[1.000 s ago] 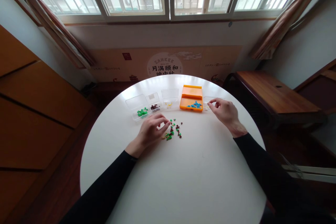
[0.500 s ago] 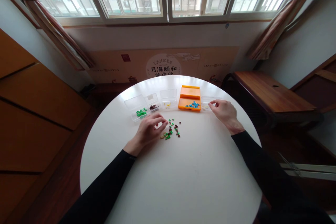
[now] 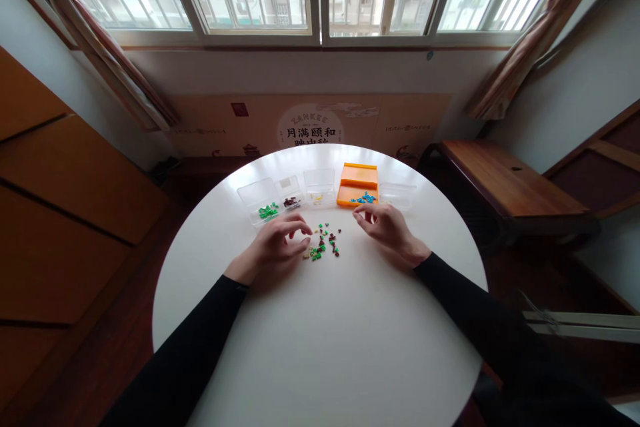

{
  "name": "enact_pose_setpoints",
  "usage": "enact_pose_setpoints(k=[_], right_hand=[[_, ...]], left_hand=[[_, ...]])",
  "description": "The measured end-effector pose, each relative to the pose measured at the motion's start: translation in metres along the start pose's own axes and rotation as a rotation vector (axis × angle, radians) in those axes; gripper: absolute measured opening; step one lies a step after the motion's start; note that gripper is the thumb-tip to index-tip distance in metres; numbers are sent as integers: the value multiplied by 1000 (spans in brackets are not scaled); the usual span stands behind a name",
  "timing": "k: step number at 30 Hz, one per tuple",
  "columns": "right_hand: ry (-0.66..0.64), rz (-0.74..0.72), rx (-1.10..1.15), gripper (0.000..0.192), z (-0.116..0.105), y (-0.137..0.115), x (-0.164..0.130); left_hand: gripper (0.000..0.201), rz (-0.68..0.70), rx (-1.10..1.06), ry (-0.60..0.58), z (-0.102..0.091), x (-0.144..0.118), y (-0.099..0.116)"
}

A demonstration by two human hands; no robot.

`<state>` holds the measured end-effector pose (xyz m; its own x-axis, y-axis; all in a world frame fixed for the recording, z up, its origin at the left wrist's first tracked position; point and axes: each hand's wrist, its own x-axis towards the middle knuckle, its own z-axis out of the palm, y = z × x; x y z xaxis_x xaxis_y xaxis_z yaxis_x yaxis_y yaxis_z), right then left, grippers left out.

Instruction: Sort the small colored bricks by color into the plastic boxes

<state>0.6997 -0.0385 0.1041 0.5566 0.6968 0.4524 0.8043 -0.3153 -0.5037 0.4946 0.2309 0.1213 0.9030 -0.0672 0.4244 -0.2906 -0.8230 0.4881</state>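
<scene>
My left hand [image 3: 277, 245] is just left of a loose pile of tiny green, brown and tan toy bricks [image 3: 321, 248] on the white round table [image 3: 330, 333]. Its thumb and fingers are apart, with nothing visible between them. To the right of the pile hovers my right hand [image 3: 390, 233], its fingers loosely curled and slightly parted. No piece can be made out in it. Its fingertips are close to the front edge of the orange case [image 3: 357, 185], which holds blue pieces [image 3: 365, 198].
Along the far side stand open clear boxes: one with green pieces [image 3: 269, 211], one with dark brown pieces [image 3: 291, 202], one with yellow pieces [image 3: 317, 198]. Another clear box [image 3: 399, 195] is right of the orange case. A wooden bench [image 3: 525, 180] stands beyond the table.
My right hand has moved left from the rightmost clear box towards the loose pile. The left hand has drawn back slightly from the pile and its fingers have spread.
</scene>
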Motion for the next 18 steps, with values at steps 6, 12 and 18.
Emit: enact_pose_setpoints(k=[6,12,18], right_hand=[[-86,-137,109,15,14,-12,-6],[-123,-133,190,15,14,-7,-6],[-151,-127,223,15,15,-6,-6]], left_hand=[[11,-35,-82,-121,-15,-2,2],[13,-55,-157,-183,-20,-1,12],[10,-81,-213,-255,-20,-3,14]])
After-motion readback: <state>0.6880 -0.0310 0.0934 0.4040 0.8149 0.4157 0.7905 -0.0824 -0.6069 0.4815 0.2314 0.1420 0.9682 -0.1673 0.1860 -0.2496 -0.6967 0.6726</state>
